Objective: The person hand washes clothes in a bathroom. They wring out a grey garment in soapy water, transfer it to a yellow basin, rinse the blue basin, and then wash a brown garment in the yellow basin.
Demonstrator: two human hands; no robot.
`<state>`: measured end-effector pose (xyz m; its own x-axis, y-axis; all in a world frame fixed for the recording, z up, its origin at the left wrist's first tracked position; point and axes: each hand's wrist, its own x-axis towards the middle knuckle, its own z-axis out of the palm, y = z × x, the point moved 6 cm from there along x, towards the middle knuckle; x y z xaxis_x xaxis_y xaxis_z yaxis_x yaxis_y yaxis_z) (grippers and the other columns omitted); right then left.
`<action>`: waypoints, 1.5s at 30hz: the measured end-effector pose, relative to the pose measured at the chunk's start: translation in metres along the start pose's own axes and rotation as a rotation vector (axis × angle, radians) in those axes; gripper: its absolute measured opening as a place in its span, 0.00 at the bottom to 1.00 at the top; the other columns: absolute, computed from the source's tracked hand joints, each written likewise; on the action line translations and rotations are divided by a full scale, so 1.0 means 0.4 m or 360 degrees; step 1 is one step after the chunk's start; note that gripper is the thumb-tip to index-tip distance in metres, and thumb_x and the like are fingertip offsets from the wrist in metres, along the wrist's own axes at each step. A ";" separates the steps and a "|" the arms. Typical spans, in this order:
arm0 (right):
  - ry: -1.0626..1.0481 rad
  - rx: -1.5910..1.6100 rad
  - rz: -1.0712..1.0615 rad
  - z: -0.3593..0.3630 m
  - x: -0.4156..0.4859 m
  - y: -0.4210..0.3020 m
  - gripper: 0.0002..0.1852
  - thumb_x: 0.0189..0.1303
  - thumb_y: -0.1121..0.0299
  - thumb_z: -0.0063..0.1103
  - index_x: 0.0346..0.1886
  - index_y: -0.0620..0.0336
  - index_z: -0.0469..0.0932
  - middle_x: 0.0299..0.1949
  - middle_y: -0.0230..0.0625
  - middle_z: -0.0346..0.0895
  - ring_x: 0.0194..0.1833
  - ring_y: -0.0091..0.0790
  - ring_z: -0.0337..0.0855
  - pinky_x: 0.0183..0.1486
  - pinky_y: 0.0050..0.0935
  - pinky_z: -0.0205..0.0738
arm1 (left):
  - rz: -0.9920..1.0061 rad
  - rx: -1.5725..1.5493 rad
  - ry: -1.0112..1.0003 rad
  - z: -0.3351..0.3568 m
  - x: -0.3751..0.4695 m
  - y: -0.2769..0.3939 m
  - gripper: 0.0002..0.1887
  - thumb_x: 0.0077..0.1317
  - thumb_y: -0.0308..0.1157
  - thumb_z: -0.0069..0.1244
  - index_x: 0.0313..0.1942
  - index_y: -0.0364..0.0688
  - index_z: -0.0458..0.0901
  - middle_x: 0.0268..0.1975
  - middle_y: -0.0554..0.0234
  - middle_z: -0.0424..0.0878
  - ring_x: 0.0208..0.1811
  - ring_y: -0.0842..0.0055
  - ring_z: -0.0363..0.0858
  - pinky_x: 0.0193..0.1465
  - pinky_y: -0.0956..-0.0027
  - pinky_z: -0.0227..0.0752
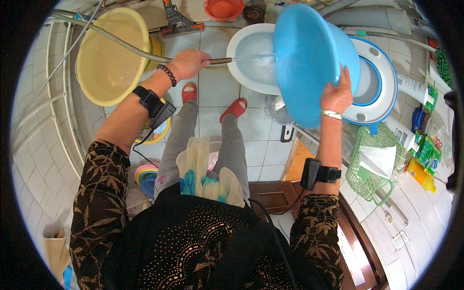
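My left hand (189,63) grips a hose (145,53) near its open end. A thin jet of water (253,57) runs from the hose into a blue plastic basin (304,69). That basin is tipped on its side, its mouth facing left. My right hand (337,92) holds the basin's near right rim, fingers on the outside and the thumb hidden. Below and partly behind the basin is a white toilet or squat pan bowl (235,54) with water in it. A large yellow plastic basin (112,58) stands tilted at the left, with the hose passing across it.
A red basin (224,10) and a floor squeegee or mop head (179,22) lie at the far side. At the right are a white and blue ring-shaped seat (386,79), a green plastic basket (373,163) and several bottles and packs. Stacked small basins (146,177) sit by my left leg.
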<state>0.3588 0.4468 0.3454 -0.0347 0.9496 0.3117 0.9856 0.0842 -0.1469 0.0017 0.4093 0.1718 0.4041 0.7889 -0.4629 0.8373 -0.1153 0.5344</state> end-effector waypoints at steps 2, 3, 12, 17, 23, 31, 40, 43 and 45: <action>-0.0118 -0.0023 0.0042 0.020 -0.031 -0.072 0.33 0.40 0.80 0.59 0.58 0.50 0.77 0.63 0.53 0.68 0.40 0.52 0.84 0.43 0.40 0.81 | 0.0037 0.0036 0.0021 0.001 0.000 0.002 0.15 0.68 0.41 0.45 0.47 0.44 0.82 0.38 0.48 0.83 0.41 0.52 0.80 0.44 0.53 0.74; -0.0182 -0.0026 0.0079 0.032 -0.047 -0.101 0.34 0.41 0.81 0.59 0.59 0.47 0.76 0.64 0.52 0.66 0.39 0.52 0.84 0.41 0.40 0.81 | 0.0047 0.0056 0.0029 0.000 -0.002 0.003 0.15 0.68 0.41 0.45 0.47 0.44 0.82 0.38 0.48 0.83 0.41 0.52 0.80 0.44 0.53 0.74; -0.0497 -0.0080 -0.0228 0.081 -0.149 -0.206 0.41 0.39 0.84 0.58 0.62 0.38 0.73 0.68 0.40 0.63 0.32 0.44 0.84 0.32 0.37 0.80 | -0.0011 -0.0037 -0.0019 0.001 -0.016 0.000 0.16 0.69 0.42 0.43 0.49 0.45 0.82 0.40 0.49 0.84 0.43 0.52 0.80 0.46 0.54 0.74; -0.0444 -0.0251 -0.0071 0.076 -0.093 -0.093 0.41 0.40 0.84 0.58 0.64 0.40 0.71 0.66 0.45 0.65 0.38 0.48 0.85 0.37 0.38 0.80 | 0.0003 -0.0091 0.0024 0.000 -0.027 -0.006 0.16 0.69 0.42 0.43 0.49 0.45 0.82 0.39 0.49 0.83 0.42 0.51 0.80 0.45 0.54 0.73; -0.0015 0.0025 0.0214 -0.007 -0.072 0.069 0.35 0.42 0.84 0.57 0.61 0.51 0.74 0.57 0.52 0.74 0.47 0.55 0.82 0.47 0.42 0.78 | 0.0078 -0.0137 0.0139 -0.040 -0.055 0.019 0.15 0.68 0.41 0.45 0.47 0.44 0.82 0.39 0.49 0.83 0.42 0.52 0.80 0.44 0.54 0.73; 0.0293 0.0669 0.1366 0.007 -0.301 0.326 0.16 0.39 0.81 0.59 0.37 0.68 0.80 0.29 0.38 0.82 0.28 0.35 0.79 0.36 0.34 0.74 | 0.0018 -0.0218 0.0181 -0.077 -0.052 0.043 0.14 0.68 0.41 0.45 0.47 0.46 0.82 0.38 0.51 0.83 0.42 0.53 0.79 0.44 0.55 0.73; 0.0101 0.1890 0.2314 0.378 -0.653 0.361 0.30 0.38 0.80 0.58 0.54 0.69 0.73 0.49 0.46 0.75 0.46 0.48 0.75 0.48 0.51 0.73 | -0.0165 -0.0195 -0.0090 0.017 -0.001 -0.022 0.16 0.69 0.41 0.45 0.53 0.50 0.80 0.45 0.52 0.83 0.48 0.56 0.79 0.50 0.57 0.72; 0.0192 0.1567 0.2290 0.412 -0.685 0.325 0.28 0.37 0.79 0.61 0.50 0.70 0.76 0.43 0.44 0.79 0.40 0.44 0.77 0.42 0.44 0.75 | -0.0110 -0.0228 -0.0074 0.050 0.026 -0.049 0.16 0.69 0.40 0.44 0.55 0.51 0.79 0.47 0.52 0.83 0.50 0.57 0.79 0.51 0.59 0.72; 0.0122 0.1378 0.2145 0.405 -0.675 0.308 0.28 0.39 0.76 0.63 0.51 0.73 0.75 0.44 0.47 0.80 0.41 0.45 0.80 0.42 0.44 0.76 | -0.0129 -0.0263 -0.0074 0.065 0.053 -0.066 0.16 0.70 0.40 0.45 0.55 0.51 0.79 0.47 0.52 0.83 0.50 0.58 0.79 0.52 0.60 0.72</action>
<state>0.4625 0.2497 0.0910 0.7747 0.4551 -0.4389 -0.0981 -0.5993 -0.7945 -0.0022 0.4131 0.1295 0.3576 0.7624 -0.5393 0.7973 0.0514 0.6013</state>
